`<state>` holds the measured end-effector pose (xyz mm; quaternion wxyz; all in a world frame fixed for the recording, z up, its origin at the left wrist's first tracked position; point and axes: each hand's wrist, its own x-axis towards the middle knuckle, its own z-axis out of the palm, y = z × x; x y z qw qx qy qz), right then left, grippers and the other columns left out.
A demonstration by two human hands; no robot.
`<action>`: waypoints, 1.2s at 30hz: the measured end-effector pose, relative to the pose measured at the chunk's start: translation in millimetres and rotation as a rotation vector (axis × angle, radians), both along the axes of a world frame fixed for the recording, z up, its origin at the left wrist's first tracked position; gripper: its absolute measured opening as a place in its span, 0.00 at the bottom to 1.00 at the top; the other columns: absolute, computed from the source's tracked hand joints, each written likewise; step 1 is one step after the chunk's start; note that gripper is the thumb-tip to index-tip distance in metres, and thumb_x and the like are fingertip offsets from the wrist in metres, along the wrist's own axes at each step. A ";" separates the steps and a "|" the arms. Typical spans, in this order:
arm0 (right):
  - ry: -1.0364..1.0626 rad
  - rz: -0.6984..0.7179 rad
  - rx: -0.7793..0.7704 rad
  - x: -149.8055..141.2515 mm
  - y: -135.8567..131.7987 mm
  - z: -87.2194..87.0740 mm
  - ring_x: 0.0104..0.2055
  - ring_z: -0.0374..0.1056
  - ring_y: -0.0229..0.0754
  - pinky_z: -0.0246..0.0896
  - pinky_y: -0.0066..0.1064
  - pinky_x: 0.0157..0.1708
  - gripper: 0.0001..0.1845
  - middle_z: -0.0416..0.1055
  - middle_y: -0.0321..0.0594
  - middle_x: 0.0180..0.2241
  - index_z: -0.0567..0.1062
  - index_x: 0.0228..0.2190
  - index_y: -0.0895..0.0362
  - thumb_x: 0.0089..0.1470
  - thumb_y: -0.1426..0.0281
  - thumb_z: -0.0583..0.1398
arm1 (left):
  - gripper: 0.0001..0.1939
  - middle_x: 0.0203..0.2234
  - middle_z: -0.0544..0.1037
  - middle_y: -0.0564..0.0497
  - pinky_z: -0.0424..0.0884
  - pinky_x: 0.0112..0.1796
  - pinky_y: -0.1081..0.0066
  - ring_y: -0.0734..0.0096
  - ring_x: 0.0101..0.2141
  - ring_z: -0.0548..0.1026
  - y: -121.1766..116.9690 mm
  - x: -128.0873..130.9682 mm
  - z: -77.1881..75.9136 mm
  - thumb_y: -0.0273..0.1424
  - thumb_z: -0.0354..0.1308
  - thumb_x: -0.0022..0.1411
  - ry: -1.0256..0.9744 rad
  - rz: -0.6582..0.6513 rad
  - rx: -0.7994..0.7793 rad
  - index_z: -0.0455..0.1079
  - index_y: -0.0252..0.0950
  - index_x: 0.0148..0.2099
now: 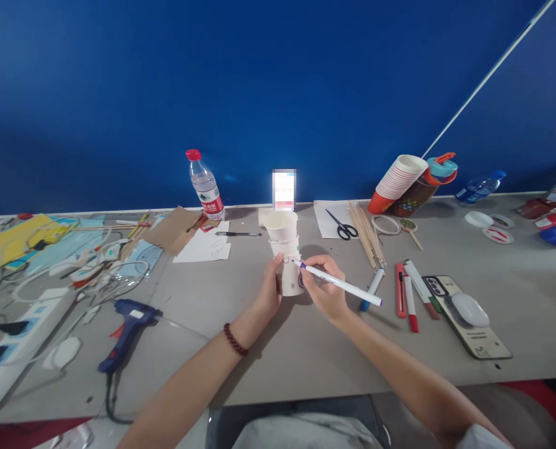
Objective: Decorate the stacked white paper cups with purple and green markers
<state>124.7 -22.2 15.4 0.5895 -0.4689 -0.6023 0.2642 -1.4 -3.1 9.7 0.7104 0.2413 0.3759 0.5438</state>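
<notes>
Several white paper cups (285, 226) are stacked upright at the middle of the table. Against the left side of the lowest cup, my left hand (272, 287) is closed, steadying it. A white marker with a purple tip (341, 284) is gripped in my right hand (327, 290). Its tip meets or nearly meets the cup's side, where small drawn lines show; I cannot tell if it touches. A purple mark (301, 280) is on the cup's right side. Behind the stack a bright phone screen (284, 189) leans near the blue wall.
To the left are a glue gun (131, 327), a power strip (23, 343) with tangled cables, and a water bottle (206, 187). On the right lie scissors (341, 226), wooden sticks (366, 234), more markers (410, 305), a phone (467, 318) and a leaning cup stack (397, 182).
</notes>
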 end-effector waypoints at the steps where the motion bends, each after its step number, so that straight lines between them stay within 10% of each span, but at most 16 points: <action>1: -0.005 -0.002 -0.006 0.2 0.3 -1.0 0.26 0.70 0.38 0.65 0.30 0.27 0.04 0.73 0.36 0.27 0.71 0.32 0.53 0.53 0.70 0.62 | 0.22 0.33 0.80 0.44 0.71 0.36 0.69 0.64 0.34 0.77 0.2 0.0 -0.6 0.47 0.61 0.56 0.001 0.002 0.003 0.76 0.31 0.40; 36: -0.060 -0.017 -0.041 2.9 0.8 1.8 0.27 0.71 0.39 0.65 0.31 0.29 0.04 0.73 0.35 0.27 0.70 0.31 0.53 0.52 0.70 0.62 | 0.22 0.30 0.79 0.46 0.71 0.34 0.69 0.64 0.32 0.77 1.4 -0.2 -3.6 0.47 0.62 0.56 0.013 -0.025 0.032 0.76 0.31 0.40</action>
